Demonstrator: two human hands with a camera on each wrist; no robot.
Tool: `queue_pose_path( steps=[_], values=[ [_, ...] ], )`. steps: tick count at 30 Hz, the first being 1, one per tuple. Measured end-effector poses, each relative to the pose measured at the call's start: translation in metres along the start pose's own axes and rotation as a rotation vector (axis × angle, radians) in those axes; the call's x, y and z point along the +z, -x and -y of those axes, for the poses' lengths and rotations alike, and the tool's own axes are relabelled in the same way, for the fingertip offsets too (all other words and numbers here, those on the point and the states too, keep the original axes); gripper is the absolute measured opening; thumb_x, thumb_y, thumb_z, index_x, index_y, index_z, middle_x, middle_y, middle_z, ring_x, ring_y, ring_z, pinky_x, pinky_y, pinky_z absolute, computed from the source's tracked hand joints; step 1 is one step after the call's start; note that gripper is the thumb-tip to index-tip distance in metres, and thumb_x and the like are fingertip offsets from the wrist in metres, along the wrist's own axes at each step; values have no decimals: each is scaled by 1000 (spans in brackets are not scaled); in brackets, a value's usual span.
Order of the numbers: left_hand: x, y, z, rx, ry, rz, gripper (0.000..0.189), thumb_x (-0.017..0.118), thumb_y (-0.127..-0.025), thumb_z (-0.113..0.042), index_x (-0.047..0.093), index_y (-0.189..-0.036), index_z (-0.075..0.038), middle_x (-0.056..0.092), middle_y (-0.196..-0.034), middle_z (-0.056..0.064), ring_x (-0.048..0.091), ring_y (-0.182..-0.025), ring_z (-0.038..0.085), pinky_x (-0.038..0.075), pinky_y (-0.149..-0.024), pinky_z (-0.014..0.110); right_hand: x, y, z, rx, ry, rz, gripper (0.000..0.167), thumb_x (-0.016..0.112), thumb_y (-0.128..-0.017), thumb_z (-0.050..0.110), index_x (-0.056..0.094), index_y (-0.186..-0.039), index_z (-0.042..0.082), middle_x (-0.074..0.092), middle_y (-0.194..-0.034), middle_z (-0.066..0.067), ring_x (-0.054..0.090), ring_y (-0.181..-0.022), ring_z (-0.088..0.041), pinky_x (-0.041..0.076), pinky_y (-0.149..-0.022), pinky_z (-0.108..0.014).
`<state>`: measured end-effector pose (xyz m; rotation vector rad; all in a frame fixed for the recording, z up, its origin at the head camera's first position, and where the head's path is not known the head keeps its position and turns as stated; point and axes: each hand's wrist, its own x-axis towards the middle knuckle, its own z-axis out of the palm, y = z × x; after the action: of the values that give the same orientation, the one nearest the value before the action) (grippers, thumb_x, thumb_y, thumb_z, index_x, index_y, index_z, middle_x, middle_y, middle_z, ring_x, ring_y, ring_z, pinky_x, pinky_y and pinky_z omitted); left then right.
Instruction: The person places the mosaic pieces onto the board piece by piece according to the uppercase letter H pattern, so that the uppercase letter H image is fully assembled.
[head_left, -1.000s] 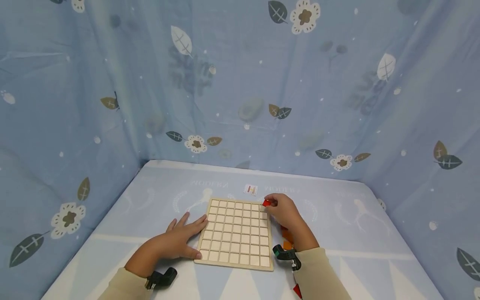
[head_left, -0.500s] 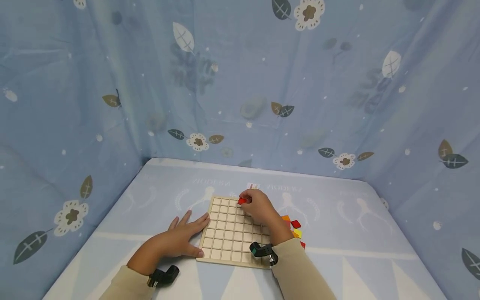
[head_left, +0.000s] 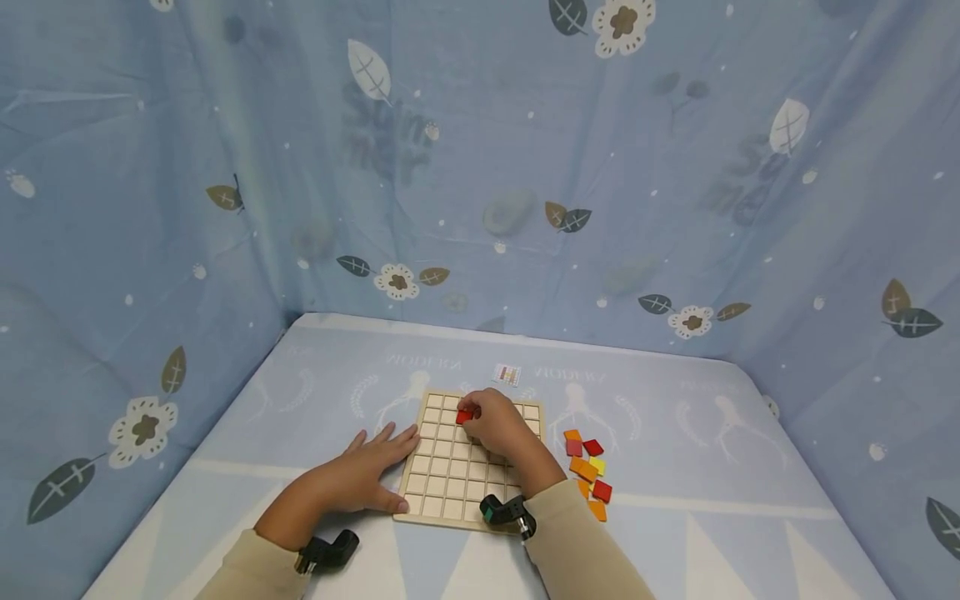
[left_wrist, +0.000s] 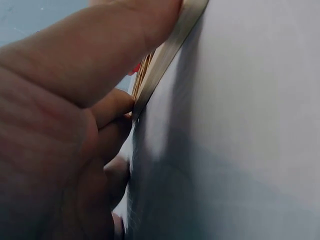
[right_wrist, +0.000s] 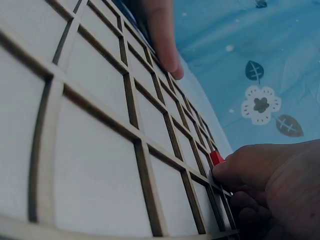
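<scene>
A square wooden grid board (head_left: pixel 452 487) with raised dividers lies on the table. My right hand (head_left: pixel 497 423) is over its far part and pinches a red tile (head_left: pixel 464 416) between thumb and fingers. In the right wrist view the red tile (right_wrist: pixel 216 158) shows at the thumb tip, close to the dividers; whether it touches a cell's floor I cannot tell. Spread fingers of my left hand (head_left: pixel 362 475) rest along the board's left edge. The left wrist view shows the thumb of that hand (left_wrist: pixel 95 50) against the wooden rim (left_wrist: pixel 167 50).
Right of the board lies a loose group of red, orange and yellow tiles (head_left: pixel 588 472). A small printed card (head_left: pixel 507 375) lies behind the board. Patterned blue curtain (head_left: pixel 480 183) hangs around the table's back and sides.
My right hand has moved left from the board's far right corner with the red tile, uncovering the loose tiles and the card. My left hand stays at the board's edge.
</scene>
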<state>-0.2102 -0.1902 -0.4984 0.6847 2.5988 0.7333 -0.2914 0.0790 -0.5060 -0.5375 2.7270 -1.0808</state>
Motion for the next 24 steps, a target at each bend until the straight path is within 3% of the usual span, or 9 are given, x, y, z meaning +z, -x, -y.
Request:
queue_pose_path(
  steps=[10, 18, 24],
  values=[
    [0, -1, 2, 32, 16, 1, 108, 86, -82, -52, 31, -166, -10, 21, -175, 7, 14, -162, 38, 2, -127, 67, 1, 0, -1, 36, 15, -3, 32, 68, -98, 9, 72, -130, 14, 60, -108, -3, 56, -90, -19, 51, -77, -36],
    [0, -1, 3, 40, 25, 10, 108, 84, -84, -53, 29, -166, -9, 19, -175, 8, 13, -162, 39, 2, -127, 68, -1, 2, 0, 41, -9, -9, 26, 70, -95, 6, 75, -119, 15, 59, -106, -2, 55, -90, -19, 50, -75, -37],
    [0, -1, 4, 44, 21, 15, 108, 83, -85, -54, 28, -167, -10, 19, -176, 8, 12, -162, 39, 1, -126, 69, 0, 3, -1, 31, 14, -23, 28, 70, -95, 7, 75, -122, 14, 58, -104, -3, 53, -87, -20, 48, -73, -36]
  ],
)
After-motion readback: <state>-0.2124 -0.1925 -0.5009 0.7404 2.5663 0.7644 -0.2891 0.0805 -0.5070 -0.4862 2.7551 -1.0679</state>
